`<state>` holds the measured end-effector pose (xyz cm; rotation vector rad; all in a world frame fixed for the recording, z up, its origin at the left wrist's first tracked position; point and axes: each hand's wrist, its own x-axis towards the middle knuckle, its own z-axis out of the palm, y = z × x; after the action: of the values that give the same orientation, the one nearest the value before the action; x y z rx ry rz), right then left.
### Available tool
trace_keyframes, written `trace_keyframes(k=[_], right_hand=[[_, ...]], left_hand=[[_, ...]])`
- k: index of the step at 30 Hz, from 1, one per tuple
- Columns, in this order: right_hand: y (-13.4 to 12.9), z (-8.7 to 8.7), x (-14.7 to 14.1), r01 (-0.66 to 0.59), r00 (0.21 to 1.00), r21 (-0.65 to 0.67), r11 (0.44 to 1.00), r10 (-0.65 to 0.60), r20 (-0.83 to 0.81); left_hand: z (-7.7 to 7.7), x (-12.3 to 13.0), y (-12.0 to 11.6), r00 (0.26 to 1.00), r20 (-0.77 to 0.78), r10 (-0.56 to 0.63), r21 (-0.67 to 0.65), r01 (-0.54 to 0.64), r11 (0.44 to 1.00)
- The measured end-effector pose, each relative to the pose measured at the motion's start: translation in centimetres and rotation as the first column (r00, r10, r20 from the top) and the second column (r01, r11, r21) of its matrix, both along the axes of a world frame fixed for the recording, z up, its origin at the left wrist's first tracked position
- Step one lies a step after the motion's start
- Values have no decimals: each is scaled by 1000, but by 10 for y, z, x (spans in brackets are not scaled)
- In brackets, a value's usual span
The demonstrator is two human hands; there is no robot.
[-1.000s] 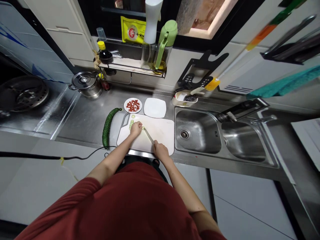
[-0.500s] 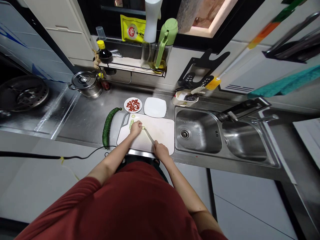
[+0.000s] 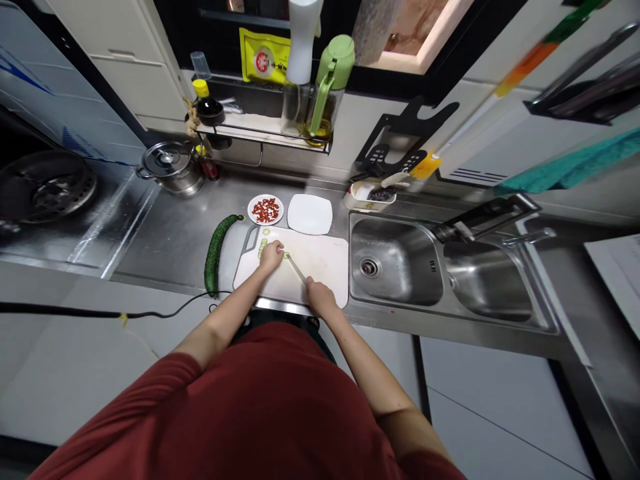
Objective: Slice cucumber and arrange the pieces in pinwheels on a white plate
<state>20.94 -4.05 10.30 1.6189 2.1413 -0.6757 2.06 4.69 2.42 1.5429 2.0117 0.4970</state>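
My right hand [image 3: 321,297] is wrapped round the handle of a knife [image 3: 297,269], whose blade points up and left over the white cutting board [image 3: 320,263]. At the blade's tip lies a small pale green slice [image 3: 286,255]. Just left of it my left hand [image 3: 273,255] rests on the board with its fingers drawn together; what they hold, if anything, is too small to make out. Several cucumber slices [image 3: 263,244] lie beside my left hand, near the board's grey handle. A whole dark green cucumber [image 3: 215,255] lies on the steel counter left of the board.
Behind the board stand a plate of chopped red pieces [image 3: 265,210] and a white square plate [image 3: 310,215]. A double sink [image 3: 397,263] is at the right. A lidded pot [image 3: 171,168] stands at the back left, below a shelf with bottles [image 3: 330,87].
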Motion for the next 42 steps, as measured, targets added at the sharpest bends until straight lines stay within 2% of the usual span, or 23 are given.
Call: trace_keyframes(k=[12,22,42], right_hand=[[8,-4,-7,-13,1000,45,999,13,2],[9,0,-4,-8,1000,4,1000,8,-5],[11,-5,-7,-18,1000,30,999,18,4]], left_hand=[[-1,-1,1,1000,1,-8,4,8,1000],[-6,-2,2,1000,18,-2,16,2,1000],[-1,-1,1,1000,-9,-16,-15,16,1000]])
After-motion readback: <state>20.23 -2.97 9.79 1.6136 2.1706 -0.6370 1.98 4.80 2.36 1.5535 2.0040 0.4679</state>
